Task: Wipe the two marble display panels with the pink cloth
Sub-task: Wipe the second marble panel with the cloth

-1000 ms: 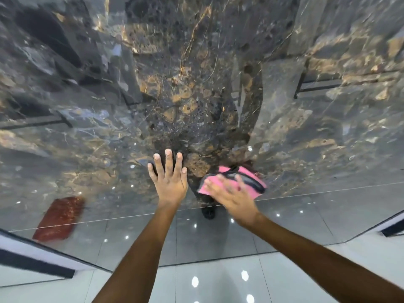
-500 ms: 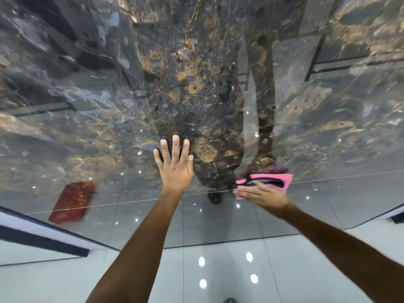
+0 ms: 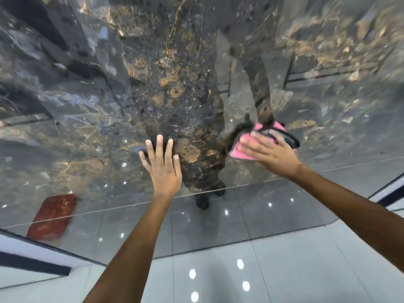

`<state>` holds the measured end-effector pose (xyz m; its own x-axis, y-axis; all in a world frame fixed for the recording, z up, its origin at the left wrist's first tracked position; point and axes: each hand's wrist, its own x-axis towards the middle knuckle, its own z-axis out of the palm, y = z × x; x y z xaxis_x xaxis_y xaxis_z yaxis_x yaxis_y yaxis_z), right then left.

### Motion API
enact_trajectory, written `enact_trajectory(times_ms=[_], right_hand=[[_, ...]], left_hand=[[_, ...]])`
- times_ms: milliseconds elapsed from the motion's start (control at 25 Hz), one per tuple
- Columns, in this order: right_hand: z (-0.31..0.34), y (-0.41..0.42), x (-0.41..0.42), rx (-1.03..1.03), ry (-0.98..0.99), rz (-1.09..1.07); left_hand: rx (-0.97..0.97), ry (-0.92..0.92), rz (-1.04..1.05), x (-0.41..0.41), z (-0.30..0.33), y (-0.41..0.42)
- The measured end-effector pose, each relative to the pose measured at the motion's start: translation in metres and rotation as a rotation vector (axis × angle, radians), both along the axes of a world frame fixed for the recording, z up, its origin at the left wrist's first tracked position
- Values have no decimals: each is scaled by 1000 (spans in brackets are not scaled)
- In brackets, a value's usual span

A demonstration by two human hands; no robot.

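A glossy dark marble panel [image 3: 91, 110] with gold and grey veins fills the upper view and mirrors the room. My left hand [image 3: 162, 166] lies flat on it, fingers straight and spread, near its lower middle. To the right, my right hand [image 3: 271, 154] presses the pink cloth [image 3: 241, 153] flat against the marble with straight fingers. The cloth has a dark band along its upper edge, and its pink reflection shows just above it. Most of the cloth is hidden under my palm.
The panel's bottom edge [image 3: 218, 190] meets a glossy grey tiled floor [image 3: 284, 270] with ceiling light spots. A reddish-brown shape [image 3: 52, 215] shows at the lower left of the glossy surface. White and dark trim [image 3: 28, 259] runs at the left, more trim [image 3: 391, 195] at the right.
My right hand has carried the pink cloth from beside my left hand out to the right and slightly upward along the marble. My left hand stays pressed at the same spot.
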<state>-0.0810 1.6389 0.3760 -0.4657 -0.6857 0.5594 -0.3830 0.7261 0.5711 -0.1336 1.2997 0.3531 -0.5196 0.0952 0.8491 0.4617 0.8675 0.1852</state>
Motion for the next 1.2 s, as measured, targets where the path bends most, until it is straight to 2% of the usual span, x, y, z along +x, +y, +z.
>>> enact_trajectory(times_ms=[40, 120, 160, 200, 280, 320, 360, 440, 520, 600, 640, 680, 760, 840, 920, 1080, 1160, 1200], right_hand=[[23, -19, -11, -142, 99, -32], [44, -51, -20, -424, 154, -116], [31, -58, -18, -392, 160, -150], [-5, -56, -13, -232, 145, -146], [-86, -35, 5, 249, -18, -119], [-112, -15, 11, 380, -160, -84], [-120, 1, 13, 416, -224, -55], [-94, 15, 7, 363, -81, -32], [-43, 9, -1, 181, 28, -79], [-1, -2, -12, -132, 106, -163], [9, -8, -14, -206, 138, -206], [9, -12, -13, -168, 144, -226], [-10, -3, -6, 112, 62, -177], [-4, 17, 2, 253, 12, -118], [52, 36, -3, 118, 115, -83], [232, 41, -24, -397, 430, -125], [266, 23, -27, -616, 473, -117], [259, 15, -28, -563, 443, -100]], left_hand=[[85, -30, -4, 6, 9, 9], [202, -52, -14, 11, 31, 29], [204, -43, -26, 10, 39, 36], [172, -22, -30, 7, 43, 41], [43, 60, -7, -8, 36, 40], [-19, 106, 6, -16, 28, 38], [-64, 151, 21, -23, 22, 34], [-85, 226, 49, -30, 18, 34], [-33, 256, 17, -32, 17, 38], [-23, 291, 6, -35, 15, 39], [-42, 295, 23, -35, 15, 38], [-63, 282, 39, -34, 17, 36], [-55, 204, 44, -24, 21, 39], [93, 75, 2, -5, 33, 53], [192, 34, -95, 8, 66, 73], [179, 215, -182, -3, 191, 115], [221, 265, -82, -13, 233, 134], [229, 276, -10, -16, 239, 141]])
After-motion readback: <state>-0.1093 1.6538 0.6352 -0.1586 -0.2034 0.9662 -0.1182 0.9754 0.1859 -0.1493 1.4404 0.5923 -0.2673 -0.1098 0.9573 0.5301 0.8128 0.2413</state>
